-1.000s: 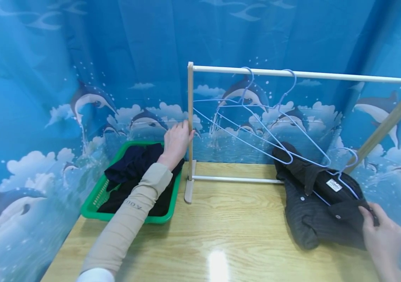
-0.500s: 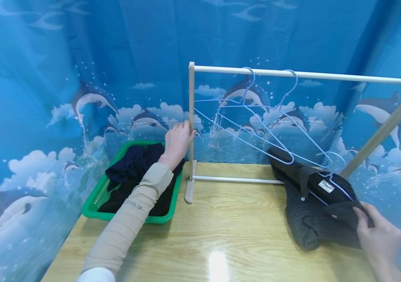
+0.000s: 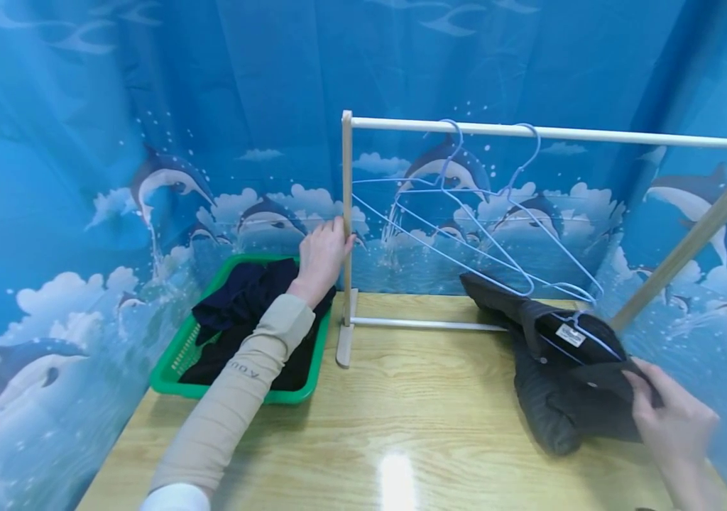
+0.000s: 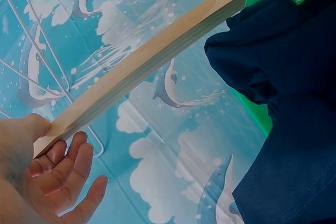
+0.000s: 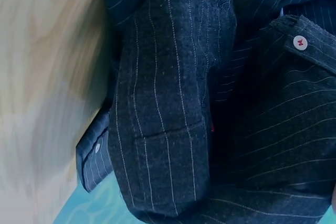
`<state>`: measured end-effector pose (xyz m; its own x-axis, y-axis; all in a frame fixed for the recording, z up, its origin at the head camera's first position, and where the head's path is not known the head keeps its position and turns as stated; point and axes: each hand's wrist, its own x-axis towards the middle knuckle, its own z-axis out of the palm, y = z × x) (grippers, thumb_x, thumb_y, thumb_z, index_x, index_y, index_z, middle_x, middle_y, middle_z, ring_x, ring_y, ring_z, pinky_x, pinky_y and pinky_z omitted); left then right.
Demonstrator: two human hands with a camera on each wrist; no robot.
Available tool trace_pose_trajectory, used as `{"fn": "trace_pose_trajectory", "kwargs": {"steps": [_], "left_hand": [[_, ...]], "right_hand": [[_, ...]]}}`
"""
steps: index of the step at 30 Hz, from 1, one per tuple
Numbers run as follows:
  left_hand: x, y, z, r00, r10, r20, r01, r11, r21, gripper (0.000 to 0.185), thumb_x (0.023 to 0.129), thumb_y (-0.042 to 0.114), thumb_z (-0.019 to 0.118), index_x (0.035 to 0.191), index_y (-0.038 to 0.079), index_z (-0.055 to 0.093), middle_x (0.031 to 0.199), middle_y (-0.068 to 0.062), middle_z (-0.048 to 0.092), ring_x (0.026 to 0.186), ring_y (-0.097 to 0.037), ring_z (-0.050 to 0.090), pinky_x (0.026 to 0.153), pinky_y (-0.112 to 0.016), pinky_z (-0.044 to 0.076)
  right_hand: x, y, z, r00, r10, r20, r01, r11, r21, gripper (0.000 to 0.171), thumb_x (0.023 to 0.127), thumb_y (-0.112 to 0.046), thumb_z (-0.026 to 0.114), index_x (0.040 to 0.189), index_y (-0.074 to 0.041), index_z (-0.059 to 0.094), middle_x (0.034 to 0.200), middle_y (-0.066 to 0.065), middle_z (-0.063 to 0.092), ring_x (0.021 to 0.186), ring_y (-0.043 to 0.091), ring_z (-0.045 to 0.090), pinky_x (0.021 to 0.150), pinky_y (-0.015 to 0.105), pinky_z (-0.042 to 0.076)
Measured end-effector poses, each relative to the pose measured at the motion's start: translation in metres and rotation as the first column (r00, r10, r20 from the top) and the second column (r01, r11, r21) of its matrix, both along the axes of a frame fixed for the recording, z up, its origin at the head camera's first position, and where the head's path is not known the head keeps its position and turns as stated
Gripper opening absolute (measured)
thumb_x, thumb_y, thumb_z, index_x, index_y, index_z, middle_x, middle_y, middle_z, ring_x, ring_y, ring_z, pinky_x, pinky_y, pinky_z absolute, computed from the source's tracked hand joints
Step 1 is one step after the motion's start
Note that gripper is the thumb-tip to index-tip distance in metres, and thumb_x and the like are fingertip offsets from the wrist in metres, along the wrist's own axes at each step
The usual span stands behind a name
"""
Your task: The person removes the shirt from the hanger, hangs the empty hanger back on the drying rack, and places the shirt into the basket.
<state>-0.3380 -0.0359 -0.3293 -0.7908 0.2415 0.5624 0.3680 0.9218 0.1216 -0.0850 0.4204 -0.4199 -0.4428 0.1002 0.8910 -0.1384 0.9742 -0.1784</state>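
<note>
My left hand (image 3: 336,240) grips the upright wooden post (image 3: 346,191) of a tabletop clothes rack; in the left wrist view the post (image 4: 157,56) runs between thumb and fingers (image 4: 68,166). At the table's right, my right hand (image 3: 643,383) holds a dark pinstriped shirt (image 3: 561,390) by its front edge. A pale blue wire hanger (image 3: 583,333) sits inside the shirt's collar. The right wrist view shows only the shirt (image 5: 210,103), bunched over the table (image 5: 47,77).
Two empty blue wire hangers (image 3: 466,213) hang from the rack's top bar (image 3: 593,135). A green basket (image 3: 172,362) of dark navy clothes (image 3: 242,298) stands at the left, beside the rack's foot. A blue dolphin curtain surrounds the wooden table (image 3: 414,404).
The shirt with its hanger has shifted left and slightly up, and my right hand has moved left with it. My left hand has stayed on the post.
</note>
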Motion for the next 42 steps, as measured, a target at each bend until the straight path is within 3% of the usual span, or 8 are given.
{"fn": "trace_pose_trajectory", "kwargs": {"steps": [3,11,17,23,27,33,39,42], "left_hand": [[0.000,0.000,-0.001,1.000,0.005,0.006,-0.005,1.000,-0.003,0.033,0.107,0.038,0.051,0.111,0.006,0.057,0.090,-0.008,0.064,0.077,-0.024,0.063,0.061,-0.034,0.054],[-0.001,0.001,-0.001,1.000,0.006,0.012,-0.006,1.000,0.004,0.033,0.106,0.038,0.052,0.114,0.007,0.058,0.092,-0.007,0.065,0.078,-0.023,0.063,0.062,-0.034,0.054],[0.000,0.002,0.000,1.000,0.016,-0.003,-0.016,1.000,-0.010,0.033,0.106,0.039,0.052,0.112,0.007,0.058,0.091,-0.007,0.065,0.079,-0.023,0.063,0.065,-0.034,0.054],[0.001,0.002,0.000,1.000,0.025,-0.013,-0.025,0.999,-0.020,0.032,0.106,0.039,0.053,0.111,0.007,0.058,0.094,-0.007,0.066,0.086,-0.025,0.064,0.074,-0.037,0.055],[0.001,0.002,-0.001,0.999,0.028,-0.035,-0.029,0.999,-0.024,0.032,0.106,0.039,0.054,0.110,0.007,0.059,0.095,-0.007,0.067,0.090,-0.026,0.063,0.077,-0.039,0.053],[0.001,0.002,-0.001,0.998,0.034,-0.044,-0.036,0.998,-0.045,0.033,0.106,0.040,0.054,0.111,0.007,0.059,0.097,-0.007,0.067,0.094,-0.027,0.061,0.079,-0.038,0.051],[0.001,0.000,0.001,0.999,0.018,-0.032,-0.020,0.998,-0.053,0.035,0.106,0.041,0.053,0.111,0.007,0.060,0.098,-0.008,0.068,0.095,-0.027,0.061,0.080,-0.039,0.051],[0.005,-0.002,0.003,0.999,0.040,-0.035,-0.043,0.995,-0.089,0.039,0.106,0.044,0.050,0.112,0.007,0.061,0.102,-0.009,0.069,0.100,-0.028,0.063,0.084,-0.041,0.051]], "right_hand": [[-0.005,-0.004,-0.001,0.998,0.035,-0.047,-0.035,0.999,-0.003,0.057,0.103,-0.047,0.050,0.093,0.004,0.075,0.083,0.026,0.072,0.097,-0.037,0.031,0.042,0.022,0.029],[-0.016,-0.022,-0.001,0.983,0.112,-0.146,-0.116,0.993,-0.021,0.060,0.102,-0.049,0.054,0.090,0.006,0.075,0.081,0.029,0.070,0.104,-0.035,0.039,0.052,0.018,0.030],[-0.025,-0.044,0.004,0.953,0.192,-0.236,-0.203,0.979,-0.025,0.063,0.101,-0.050,0.056,0.088,0.010,0.073,0.080,0.033,0.068,0.109,-0.030,0.045,0.073,0.001,0.031],[-0.031,-0.063,0.009,0.928,0.271,-0.254,-0.284,0.959,-0.013,0.061,0.102,-0.046,0.057,0.084,0.011,0.071,0.075,0.030,0.068,0.106,-0.028,0.048,0.073,0.002,0.032],[-0.037,-0.072,0.010,0.906,0.319,-0.277,-0.337,0.941,-0.019,0.059,0.102,-0.044,0.059,0.083,0.011,0.072,0.073,0.028,0.068,0.095,-0.020,0.053,0.078,0.003,0.032],[-0.043,-0.085,0.012,0.878,0.371,-0.303,-0.402,0.915,-0.043,0.058,0.100,-0.042,0.062,0.081,0.012,0.070,0.071,0.030,0.064,0.100,-0.022,0.054,0.086,0.003,0.036],[-0.046,-0.094,0.013,0.877,0.388,-0.285,-0.422,0.904,-0.067,0.062,0.101,-0.045,0.061,0.082,0.014,0.069,0.072,0.032,0.064,0.102,-0.023,0.053,0.085,0.001,0.037],[-0.049,-0.099,0.013,0.871,0.406,-0.276,-0.438,0.896,-0.065,0.062,0.101,-0.045,0.061,0.084,0.015,0.069,0.072,0.032,0.064,0.103,-0.024,0.053,0.085,0.001,0.037]]}}
